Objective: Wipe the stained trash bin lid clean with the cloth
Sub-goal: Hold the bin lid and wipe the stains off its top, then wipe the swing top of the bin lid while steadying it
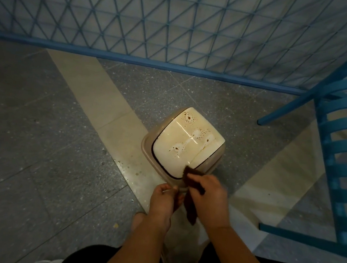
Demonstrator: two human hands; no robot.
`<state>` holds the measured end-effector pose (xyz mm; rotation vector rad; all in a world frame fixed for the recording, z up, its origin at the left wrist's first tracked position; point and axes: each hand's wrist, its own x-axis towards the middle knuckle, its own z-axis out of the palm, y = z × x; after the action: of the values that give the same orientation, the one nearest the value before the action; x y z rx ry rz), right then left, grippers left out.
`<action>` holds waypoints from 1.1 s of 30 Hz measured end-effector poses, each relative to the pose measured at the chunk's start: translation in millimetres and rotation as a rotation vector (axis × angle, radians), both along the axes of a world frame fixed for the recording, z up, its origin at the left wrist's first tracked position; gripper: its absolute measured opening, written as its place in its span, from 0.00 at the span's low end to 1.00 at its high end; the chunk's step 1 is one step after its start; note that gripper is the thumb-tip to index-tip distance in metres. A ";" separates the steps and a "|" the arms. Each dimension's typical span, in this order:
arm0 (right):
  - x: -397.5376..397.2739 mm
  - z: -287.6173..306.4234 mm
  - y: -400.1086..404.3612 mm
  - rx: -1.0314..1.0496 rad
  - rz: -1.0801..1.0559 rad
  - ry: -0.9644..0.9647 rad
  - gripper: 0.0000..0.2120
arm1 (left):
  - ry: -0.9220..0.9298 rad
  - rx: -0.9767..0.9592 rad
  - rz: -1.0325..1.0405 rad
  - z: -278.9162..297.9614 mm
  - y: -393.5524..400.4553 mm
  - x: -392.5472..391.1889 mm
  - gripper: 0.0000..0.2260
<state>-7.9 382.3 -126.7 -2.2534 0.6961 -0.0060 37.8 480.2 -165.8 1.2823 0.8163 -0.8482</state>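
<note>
Barely begun, the right hand (pixel 209 195) pinches the dark brown cloth (pixel 193 187) at the glossy cream plastic bin lid's (pixel 179 150) near edge, left hand (pixel 163 201) gripping the rim; next, sweeping across the brown stains (pixel 188 118).

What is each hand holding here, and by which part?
The right hand grips the brown cloth near its upper end, at the lid's near edge. The left hand seems to pinch the bin's near rim.

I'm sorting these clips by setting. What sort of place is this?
Probably a cafe or patio-style seating corner: speckled stone floor, blue lattice partition, blue slatted chair.
</note>
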 end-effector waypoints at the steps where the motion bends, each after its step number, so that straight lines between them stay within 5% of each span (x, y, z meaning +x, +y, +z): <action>1: 2.4 5.5 -9.5 -0.018 -0.071 -0.030 0.15 | -0.006 0.001 -0.023 -1.1 -2.9 -1.2 0.04; 5: 25.0 30.2 -53.3 -0.128 -0.290 -0.160 0.14 | -0.020 0.011 -0.066 -8.7 -12.3 -10.1 0.05; 13: 14.4 4.3 -34.2 -0.129 -0.169 -0.142 0.14 | -0.059 0.151 -0.167 -10.0 -16.5 -8.3 0.08; 16: 15.2 5.5 -39.3 -0.127 -0.148 -0.145 0.14 | -0.295 0.432 -0.202 2.5 -8.6 9.7 0.25; 22: 10.2 3.6 -35.6 -0.098 -0.140 -0.159 0.16 | -1.020 0.735 -0.579 53.0 -11.1 61.9 0.29; 25: 3.4 2.3 -37.2 -0.086 -0.122 -0.129 0.17 | -1.110 0.744 -0.785 54.7 -18.9 68.3 0.29; 33: 47.4 26.6 -88.4 -0.117 -0.250 -0.189 0.16 | -1.133 0.881 -0.942 62.0 -39.7 83.3 0.34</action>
<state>39.5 293.9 -100.1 -2.2245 0.8880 -0.3851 121.1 440.4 -103.7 2.6278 -0.4868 -0.2498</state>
